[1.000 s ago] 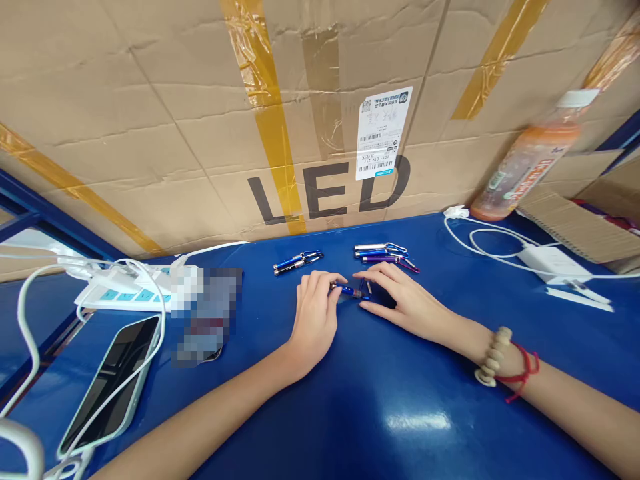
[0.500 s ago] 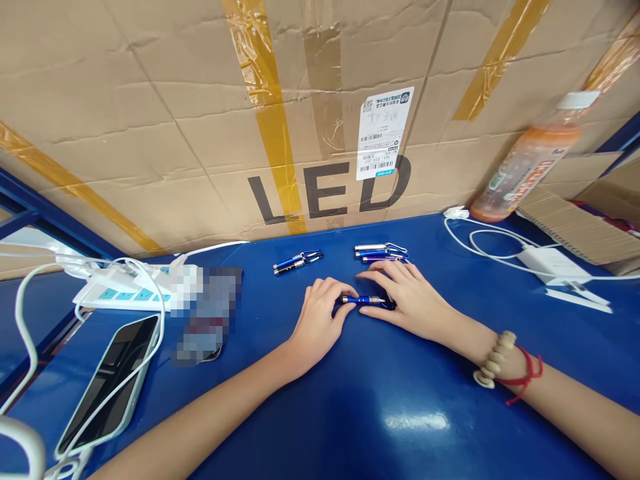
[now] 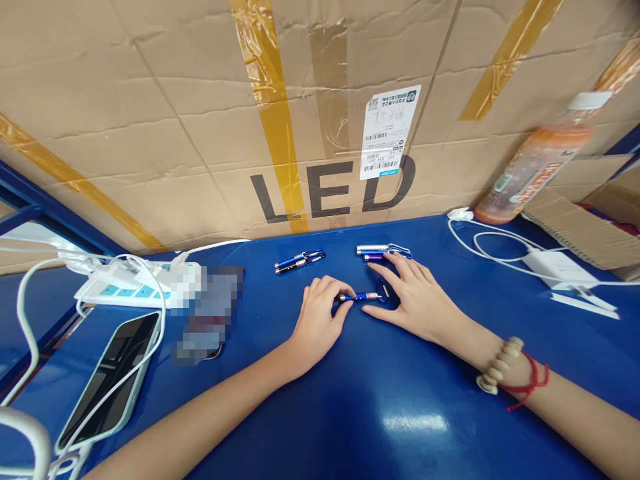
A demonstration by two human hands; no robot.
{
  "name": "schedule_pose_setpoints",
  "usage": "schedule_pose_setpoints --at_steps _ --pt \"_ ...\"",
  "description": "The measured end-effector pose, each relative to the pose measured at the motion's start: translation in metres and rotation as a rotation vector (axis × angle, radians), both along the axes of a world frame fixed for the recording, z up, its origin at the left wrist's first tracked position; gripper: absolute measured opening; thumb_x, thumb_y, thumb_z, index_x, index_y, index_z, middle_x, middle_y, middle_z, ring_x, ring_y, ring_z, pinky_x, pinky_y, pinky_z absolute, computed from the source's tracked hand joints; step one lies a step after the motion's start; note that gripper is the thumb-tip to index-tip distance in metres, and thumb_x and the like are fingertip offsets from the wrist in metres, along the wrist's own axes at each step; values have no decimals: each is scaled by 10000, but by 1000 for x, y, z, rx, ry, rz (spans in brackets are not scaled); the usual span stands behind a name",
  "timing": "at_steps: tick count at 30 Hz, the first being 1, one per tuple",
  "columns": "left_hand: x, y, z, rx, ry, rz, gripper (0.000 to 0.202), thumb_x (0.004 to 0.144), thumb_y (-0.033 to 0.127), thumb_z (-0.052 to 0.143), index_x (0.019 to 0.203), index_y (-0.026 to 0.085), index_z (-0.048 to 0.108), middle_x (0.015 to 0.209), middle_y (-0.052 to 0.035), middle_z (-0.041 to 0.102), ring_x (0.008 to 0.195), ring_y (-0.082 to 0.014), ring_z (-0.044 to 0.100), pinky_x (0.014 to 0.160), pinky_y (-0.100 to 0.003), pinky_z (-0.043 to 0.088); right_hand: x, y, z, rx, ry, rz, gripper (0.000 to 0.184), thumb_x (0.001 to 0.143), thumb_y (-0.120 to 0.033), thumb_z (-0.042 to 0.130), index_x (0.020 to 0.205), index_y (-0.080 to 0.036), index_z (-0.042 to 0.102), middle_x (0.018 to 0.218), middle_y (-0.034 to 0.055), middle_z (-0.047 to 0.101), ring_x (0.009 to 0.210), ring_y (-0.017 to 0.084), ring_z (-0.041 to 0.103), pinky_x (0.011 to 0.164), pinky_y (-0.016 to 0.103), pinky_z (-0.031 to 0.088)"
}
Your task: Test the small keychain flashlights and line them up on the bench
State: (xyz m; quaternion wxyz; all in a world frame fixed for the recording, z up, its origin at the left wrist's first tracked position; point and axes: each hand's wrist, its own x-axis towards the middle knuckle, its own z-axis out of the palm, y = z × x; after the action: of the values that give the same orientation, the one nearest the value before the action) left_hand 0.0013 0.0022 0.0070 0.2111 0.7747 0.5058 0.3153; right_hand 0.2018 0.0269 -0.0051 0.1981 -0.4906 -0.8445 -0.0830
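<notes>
My left hand (image 3: 323, 320) pinches the left end of a small blue metal penlight (image 3: 365, 297) between thumb and fingertips. A pale printed label shows on its barrel, and a blue clip (image 3: 384, 291) hangs from its right end. My right hand (image 3: 417, 297) is open, its thumb and fingers spread around the clip end; whether the thumb touches the clip I cannot tell. Just beyond my right fingertips lies a group of similar penlights (image 3: 370, 251), silver, blue and purple, partly hidden by the fingers. Two more, a blue penlight (image 3: 290, 259) and a black penlight (image 3: 291, 267), lie further left.
A large cardboard box (image 3: 200, 133) walls off the back of the blue table (image 3: 320, 413). To the left are a white power strip (image 3: 130, 293), a phone (image 3: 110, 380), a blurred-out item (image 3: 213, 313) and cables. An orange drink bottle (image 3: 537, 167) and a white charger (image 3: 557, 267) are at right.
My right hand has opened and drawn slightly right, off the penlight, so more of its label and clip shows. My left hand keeps its pinch. The whole view has shifted slightly.
</notes>
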Motion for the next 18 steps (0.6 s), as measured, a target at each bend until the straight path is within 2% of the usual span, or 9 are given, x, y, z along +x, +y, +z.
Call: schedule_pose_setpoints --at_steps 5,8,10,12,15,18 --pt "1 1 0 -14 -13 -17 65 843 138 562 862 199 573 897 21 582 861 -146 480 815 -301 331 3 4 -5 -75 -9 36 708 846 -669 339 1295 -142 486 1392 153 376 1300 305 330 1033 469 319" --pt "1 1 1 -20 -17 -42 55 828 146 585 847 195 572 868 20 591 846 -151 481 811 -305 337 2 4 0 -81 14 80 636 872 -610 371 1284 -141 491 1387 143 389 1293 278 344 1043 459 296" --pt "0 0 1 -15 -27 -54 48 818 155 603 829 191 573 856 18 599 847 -153 487 807 -303 346 0 3 5 -97 47 156 559 879 -568 415 1262 -171 508 1369 114 420 1276 253 363 1037 447 286" --pt "0 0 1 -4 -34 -76 51 813 157 612 807 188 572 839 22 606 852 -150 496 804 -297 353 -2 1 10 -145 103 268 432 894 -509 445 1203 -225 549 1309 61 488 1228 216 411 1003 409 306" --pt "0 -1 2 14 -28 -112 53 824 143 592 814 190 572 831 24 612 839 -141 511 806 -295 357 -7 -3 13 -241 191 404 259 928 -408 440 1044 -257 614 1098 9 603 1055 159 514 907 347 344" --pt "0 -1 2 22 -49 -113 59 822 137 583 839 193 570 830 18 610 818 -141 517 792 -294 367 -10 -6 12 -331 258 407 233 919 -397 464 960 -224 614 944 10 617 903 146 544 808 324 362"
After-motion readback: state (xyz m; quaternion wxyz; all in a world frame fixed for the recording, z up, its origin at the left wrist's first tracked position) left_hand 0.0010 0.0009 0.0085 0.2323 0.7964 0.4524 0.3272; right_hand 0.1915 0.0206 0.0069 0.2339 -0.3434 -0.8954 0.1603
